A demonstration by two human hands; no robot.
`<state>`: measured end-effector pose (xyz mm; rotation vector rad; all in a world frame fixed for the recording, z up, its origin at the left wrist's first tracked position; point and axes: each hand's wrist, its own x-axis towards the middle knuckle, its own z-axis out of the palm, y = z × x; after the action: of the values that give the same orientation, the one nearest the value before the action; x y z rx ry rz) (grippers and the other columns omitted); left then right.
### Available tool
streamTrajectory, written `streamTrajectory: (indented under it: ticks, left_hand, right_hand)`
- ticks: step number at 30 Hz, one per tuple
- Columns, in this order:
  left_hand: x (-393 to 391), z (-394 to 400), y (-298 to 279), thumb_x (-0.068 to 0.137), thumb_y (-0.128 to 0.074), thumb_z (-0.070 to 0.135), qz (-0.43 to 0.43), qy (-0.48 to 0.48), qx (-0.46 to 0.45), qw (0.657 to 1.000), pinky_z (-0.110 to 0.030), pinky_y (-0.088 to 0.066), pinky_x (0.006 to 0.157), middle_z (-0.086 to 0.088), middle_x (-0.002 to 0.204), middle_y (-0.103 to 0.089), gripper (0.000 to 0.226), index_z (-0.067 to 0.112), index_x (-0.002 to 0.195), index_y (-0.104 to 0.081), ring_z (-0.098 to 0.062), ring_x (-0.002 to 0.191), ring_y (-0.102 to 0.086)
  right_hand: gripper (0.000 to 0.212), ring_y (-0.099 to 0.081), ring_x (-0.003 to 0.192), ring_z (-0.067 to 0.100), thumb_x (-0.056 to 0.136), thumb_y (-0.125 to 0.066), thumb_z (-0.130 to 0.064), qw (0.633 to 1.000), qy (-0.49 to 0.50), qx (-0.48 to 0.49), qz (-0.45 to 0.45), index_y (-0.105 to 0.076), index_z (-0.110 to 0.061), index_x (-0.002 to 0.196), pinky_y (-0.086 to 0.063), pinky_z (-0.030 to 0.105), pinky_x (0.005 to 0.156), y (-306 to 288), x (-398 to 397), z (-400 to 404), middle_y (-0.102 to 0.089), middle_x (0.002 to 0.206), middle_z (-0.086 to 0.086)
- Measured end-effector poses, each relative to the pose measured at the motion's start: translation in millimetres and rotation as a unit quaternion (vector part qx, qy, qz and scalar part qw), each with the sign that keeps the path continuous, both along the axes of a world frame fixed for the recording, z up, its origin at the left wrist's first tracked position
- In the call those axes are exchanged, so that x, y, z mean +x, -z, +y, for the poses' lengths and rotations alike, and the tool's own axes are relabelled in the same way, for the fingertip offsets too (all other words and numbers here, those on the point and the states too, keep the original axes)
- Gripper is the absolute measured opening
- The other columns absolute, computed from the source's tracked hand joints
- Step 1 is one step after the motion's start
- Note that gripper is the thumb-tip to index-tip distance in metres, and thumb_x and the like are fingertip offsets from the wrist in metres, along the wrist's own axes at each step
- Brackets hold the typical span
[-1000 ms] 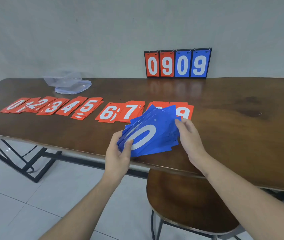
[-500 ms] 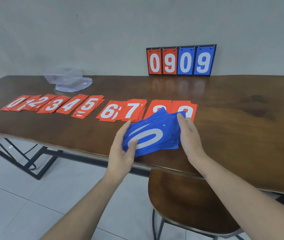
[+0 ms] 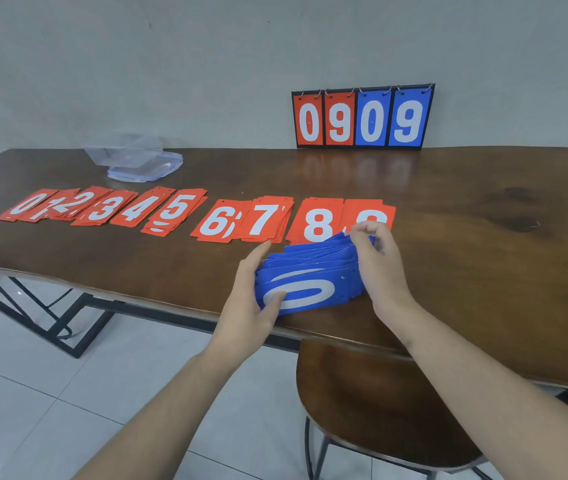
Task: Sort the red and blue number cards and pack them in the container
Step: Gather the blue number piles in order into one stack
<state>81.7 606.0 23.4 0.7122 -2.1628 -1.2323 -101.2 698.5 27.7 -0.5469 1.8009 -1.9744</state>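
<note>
Two hands square up our blue cards at the table edge: left hand gripping one end, right hand pinching the other. Red cards lie sorted beyond; next, we judge, blues need dealing out by number before reaching the container.

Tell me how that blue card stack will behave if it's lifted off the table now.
The blue card stack is already fanned between the left hand and right hand, so cards will likely slide apart. They look thin and glossy: probably light, slightly bendy, slippery without a grip on both ends.
</note>
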Motion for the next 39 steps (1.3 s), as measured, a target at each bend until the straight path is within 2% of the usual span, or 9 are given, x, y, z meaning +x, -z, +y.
streamTrajectory:
  ticks: [4, 10, 15, 20, 24, 27, 31, 35, 39]
  left_hand:
    - [-3, 0, 2, 0.088, -0.069, 0.023, -0.013, 0.014, -0.014, 1.000, -0.014, -0.056, 0.079, 0.051, 0.115, -0.033, 0.064, 0.058, 0.125, -0.030, 0.020, 0.120, -0.041]
    - [-4, 1, 11, 0.086, -0.074, 0.011, 0.029, -0.011, 0.031, 0.999, -0.018, -0.057, 0.079, 0.030, 0.126, -0.045, 0.063, 0.047, 0.125, -0.039, 0.009, 0.121, -0.049]
    - [-17, 16, 10, 0.088, -0.071, 0.005, 0.062, -0.022, 0.076, 0.995, -0.021, -0.059, 0.079, 0.030, 0.118, -0.046, 0.069, 0.047, 0.130, -0.036, 0.015, 0.115, -0.050]
    - [-28, 30, 9, 0.076, -0.073, 0.037, 0.132, -0.080, 0.113, 0.982, -0.020, -0.059, 0.077, 0.016, 0.118, -0.054, 0.069, 0.043, 0.133, -0.035, 0.003, 0.110, -0.059]
    - [-46, 31, 2, 0.086, -0.067, 0.043, 0.165, -0.187, 0.191, 0.949, -0.013, -0.055, 0.064, 0.018, 0.107, -0.060, 0.045, 0.038, 0.125, -0.045, 0.012, 0.090, -0.064]
    - [-52, 19, 3, 0.093, -0.063, 0.044, 0.169, -0.238, 0.216, 0.932, -0.013, -0.055, 0.061, 0.017, 0.107, -0.062, 0.031, 0.033, 0.120, -0.050, 0.011, 0.087, -0.065]
    - [-53, 16, 10, 0.101, -0.053, 0.039, 0.156, -0.246, 0.185, 0.939, -0.014, -0.052, 0.062, 0.015, 0.102, -0.065, 0.016, 0.028, 0.112, -0.055, -0.001, 0.089, -0.068]
    - [-57, 18, 12, 0.098, -0.056, 0.040, 0.134, -0.216, 0.171, 0.952, -0.013, -0.053, 0.059, 0.012, 0.086, -0.070, 0.020, 0.021, 0.099, -0.060, -0.006, 0.083, -0.072]
    - [-58, 13, 11, 0.098, -0.057, 0.039, 0.152, -0.235, 0.158, 0.947, -0.013, -0.054, 0.062, 0.015, 0.097, -0.067, 0.017, 0.025, 0.107, -0.057, 0.001, 0.089, -0.068]
  right_hand:
    - [0.021, -0.058, 0.078, -0.018, 0.102, -0.054, -0.032, 0.999, -0.034, -0.020, 0.020, -0.060, -0.015, 0.114, -0.044, 0.004, 0.055, 2, 10, -3, -0.061, 0.103, -0.019]
    - [0.021, -0.067, 0.088, -0.004, 0.103, -0.053, -0.033, 0.997, -0.014, -0.061, -0.055, -0.056, -0.028, 0.123, -0.054, 0.017, 0.062, 11, 9, 0, -0.064, 0.108, -0.016]
    - [0.016, -0.062, 0.094, -0.006, 0.095, -0.062, -0.042, 0.999, 0.007, -0.028, 0.016, -0.055, -0.030, 0.103, -0.051, 0.010, 0.068, 15, 26, -3, -0.060, 0.106, -0.023]
    - [0.016, -0.066, 0.093, 0.003, 0.094, -0.065, -0.036, 0.998, 0.048, -0.041, 0.019, -0.053, -0.027, 0.098, -0.055, 0.014, 0.064, 23, 24, -4, -0.063, 0.097, -0.017]
    - [0.028, -0.062, 0.100, -0.006, 0.094, -0.068, -0.030, 0.997, 0.046, -0.069, 0.009, -0.047, -0.037, 0.110, -0.056, 0.016, 0.067, 23, 28, -5, -0.057, 0.112, -0.025]
    - [0.023, -0.063, 0.103, 0.002, 0.097, -0.063, -0.032, 0.997, 0.052, -0.061, 0.004, -0.047, -0.037, 0.112, -0.057, 0.018, 0.071, 25, 24, -5, -0.058, 0.112, -0.023]
    - [0.008, -0.064, 0.101, 0.008, 0.101, -0.054, -0.038, 0.998, 0.024, -0.034, -0.045, -0.055, -0.030, 0.104, -0.054, 0.022, 0.075, 24, 19, -8, -0.064, 0.105, -0.017]
    - [0.022, -0.068, 0.081, 0.004, 0.095, -0.062, -0.040, 0.999, 0.023, -0.040, -0.018, -0.054, -0.021, 0.087, -0.051, 0.013, 0.061, 24, 22, -4, -0.067, 0.086, -0.011]
    - [0.012, -0.065, 0.099, 0.009, 0.098, -0.060, -0.037, 0.998, 0.056, -0.038, -0.015, -0.054, -0.028, 0.093, -0.054, 0.023, 0.076, 29, 18, -6, -0.066, 0.097, -0.016]
